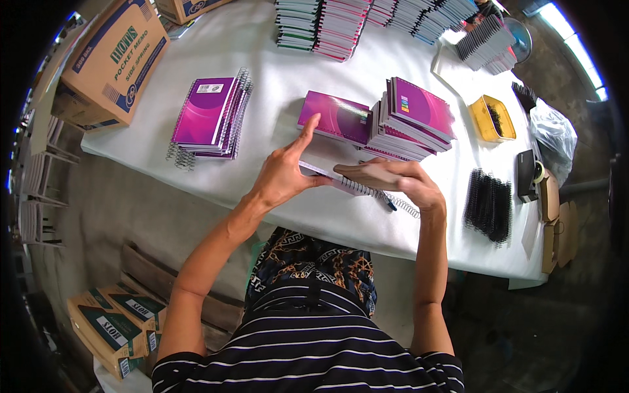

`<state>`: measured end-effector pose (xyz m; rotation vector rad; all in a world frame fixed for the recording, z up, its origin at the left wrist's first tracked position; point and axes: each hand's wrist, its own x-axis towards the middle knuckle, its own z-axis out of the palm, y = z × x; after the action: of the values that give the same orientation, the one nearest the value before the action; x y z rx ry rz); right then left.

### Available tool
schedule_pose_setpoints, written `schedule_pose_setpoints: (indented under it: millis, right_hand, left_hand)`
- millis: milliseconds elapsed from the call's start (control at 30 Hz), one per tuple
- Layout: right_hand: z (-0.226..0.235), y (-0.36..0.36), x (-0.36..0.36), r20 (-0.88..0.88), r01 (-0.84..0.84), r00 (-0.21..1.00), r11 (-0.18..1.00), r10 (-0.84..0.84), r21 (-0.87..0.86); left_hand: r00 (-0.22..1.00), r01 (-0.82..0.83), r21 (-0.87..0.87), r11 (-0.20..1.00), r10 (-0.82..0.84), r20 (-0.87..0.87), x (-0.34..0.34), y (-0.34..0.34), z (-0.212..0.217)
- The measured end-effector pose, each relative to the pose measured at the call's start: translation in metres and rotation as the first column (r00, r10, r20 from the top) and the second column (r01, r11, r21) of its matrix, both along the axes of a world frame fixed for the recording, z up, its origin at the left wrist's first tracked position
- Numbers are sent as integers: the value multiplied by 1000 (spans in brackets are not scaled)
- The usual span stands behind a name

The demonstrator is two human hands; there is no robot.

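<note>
Near the table's front edge, my left hand (pixel 283 171) grips the left end of a notebook (pixel 316 169) tilted edge-up, one digit raised away from it. A loose wire coil (pixel 407 207) runs along the notebook's edge and sticks out past its right end. My right hand (pixel 418 187) is closed on a flat brownish piece (pixel 370 175), seemingly wooden, at the coil. Under the coil shows a dark blue pen-like tip (pixel 391 204). Just beyond my hands lie a purple notebook (pixel 335 116) and a stack of purple notebooks (pixel 419 108).
Purple notebooks with protruding coils (pixel 206 114) lie at left, beside a large carton (pixel 118 62). Further stacks (pixel 321 29) line the back. At right are a yellow tray (pixel 490 121), black coils (pixel 489 206), a tape dispenser (pixel 526 175) and a plastic bag (pixel 553 134).
</note>
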<state>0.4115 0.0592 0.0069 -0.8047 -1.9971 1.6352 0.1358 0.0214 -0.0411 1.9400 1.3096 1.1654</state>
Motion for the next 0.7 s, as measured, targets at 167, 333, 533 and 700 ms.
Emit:
schedule_pose_setpoints:
  millis: [167, 333, 533, 700]
  right_hand:
    - [9, 4, -7, 314, 30, 947, 993, -63, 111]
    - [24, 1, -4, 334, 80, 938, 995, -96, 60]
    - [5, 0, 2, 221, 90, 970, 995, -98, 43]
    - [0, 4, 10, -217, -1, 976, 996, -19, -92]
  left_hand:
    - [952, 74, -283, 956, 17, 305, 2, -1, -4]
    - [920, 90, -222, 971, 5, 392, 6, 8, -20]
    - [906, 149, -216, 965, -46, 421, 12, 4, -18]
    - [853, 225, -333, 916, -20, 521, 13, 4, -18]
